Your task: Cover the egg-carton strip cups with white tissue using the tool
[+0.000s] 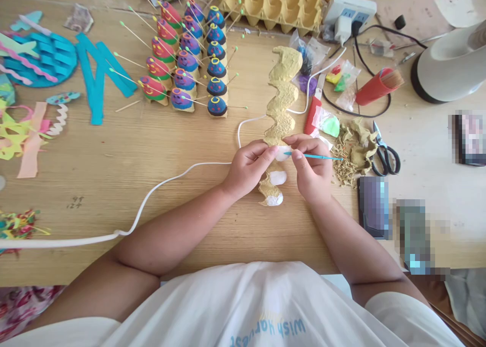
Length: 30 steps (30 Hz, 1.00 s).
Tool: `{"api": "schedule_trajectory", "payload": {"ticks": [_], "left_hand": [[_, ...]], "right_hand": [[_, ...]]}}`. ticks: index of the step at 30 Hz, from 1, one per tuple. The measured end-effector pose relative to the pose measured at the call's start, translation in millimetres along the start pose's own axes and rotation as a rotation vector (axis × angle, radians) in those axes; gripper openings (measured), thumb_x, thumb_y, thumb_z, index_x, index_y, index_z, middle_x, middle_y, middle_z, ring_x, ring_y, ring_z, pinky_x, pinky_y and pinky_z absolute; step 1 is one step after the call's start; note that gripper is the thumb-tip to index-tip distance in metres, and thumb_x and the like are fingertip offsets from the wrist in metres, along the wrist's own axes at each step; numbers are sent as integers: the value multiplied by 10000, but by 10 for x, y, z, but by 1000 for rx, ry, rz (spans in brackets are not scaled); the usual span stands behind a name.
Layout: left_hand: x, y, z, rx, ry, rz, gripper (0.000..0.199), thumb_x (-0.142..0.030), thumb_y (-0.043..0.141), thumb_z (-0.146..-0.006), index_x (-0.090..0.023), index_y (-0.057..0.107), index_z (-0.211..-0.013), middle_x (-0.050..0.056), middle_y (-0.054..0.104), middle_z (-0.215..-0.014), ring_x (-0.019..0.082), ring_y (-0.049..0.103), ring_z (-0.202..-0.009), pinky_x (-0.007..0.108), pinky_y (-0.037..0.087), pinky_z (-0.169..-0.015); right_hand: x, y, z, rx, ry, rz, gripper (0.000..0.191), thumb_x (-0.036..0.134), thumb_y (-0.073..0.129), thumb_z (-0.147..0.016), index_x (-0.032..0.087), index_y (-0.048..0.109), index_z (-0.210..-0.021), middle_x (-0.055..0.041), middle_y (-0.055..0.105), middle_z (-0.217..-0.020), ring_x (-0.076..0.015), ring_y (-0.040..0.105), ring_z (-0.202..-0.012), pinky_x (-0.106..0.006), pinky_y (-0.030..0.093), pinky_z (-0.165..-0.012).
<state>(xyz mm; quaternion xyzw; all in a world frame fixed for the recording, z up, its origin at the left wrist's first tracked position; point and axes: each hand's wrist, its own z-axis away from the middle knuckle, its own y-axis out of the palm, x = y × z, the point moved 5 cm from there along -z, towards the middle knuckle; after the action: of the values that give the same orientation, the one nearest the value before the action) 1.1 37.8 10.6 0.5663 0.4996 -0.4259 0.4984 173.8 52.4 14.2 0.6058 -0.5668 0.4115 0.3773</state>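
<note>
Your fingers (307, 145) hide the middle of the scalloped, tan pulp egg-carton strip (283, 104), the dark rectangular object (374, 205) to the right of your right hand (314, 174) is pixelated, and the rounded white appliance (453, 66) farther out is cut off at the frame's right edge. The strip lies between your hands and runs out ahead of them, its near end, with two small white lumps (278, 177), just on your side. Your left hand (246, 167) pinches the strip beside another white lump (281, 154), against which your right hand holds a slim blue stick-shaped tool (319, 157).
</note>
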Motion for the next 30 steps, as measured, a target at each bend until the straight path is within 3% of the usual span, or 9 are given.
{"api": "schedule_trajectory", "payload": {"ticks": [6, 12, 30], "left_hand": [[-28, 7, -1, 15, 49, -8, 540, -690, 751, -1052, -230, 801, -773, 7, 679, -734, 162, 653, -773, 323, 540, -767], [-19, 9, 3, 26, 64, -5, 503, -659, 747, -1068, -229, 842, -826, 19, 752, -811, 159, 696, -821, 306, 558, -794], [-24, 11, -2, 29, 65, -12, 526, -685, 749, -1055, -228, 819, -803, 10, 710, -757, 161, 677, -786, 313, 557, -770]], "right_hand": [[-10, -4, 1, -2, -15, -48, 296, 527, 821, -1034, 295, 662, -941, -22, 830, -1162, -238, 797, -1141, -465, 650, -1051], [-15, -2, 3, -5, -14, -89, 198, 426, 836, -1043, 298, 708, -962, -6, 838, -1158, -212, 799, -1120, -415, 635, -1022], [25, 8, -21, -19, -15, -46, 284, 507, 819, -1048, 292, 669, -940, -16, 819, -1106, -221, 792, -1089, -428, 656, -980]]}}
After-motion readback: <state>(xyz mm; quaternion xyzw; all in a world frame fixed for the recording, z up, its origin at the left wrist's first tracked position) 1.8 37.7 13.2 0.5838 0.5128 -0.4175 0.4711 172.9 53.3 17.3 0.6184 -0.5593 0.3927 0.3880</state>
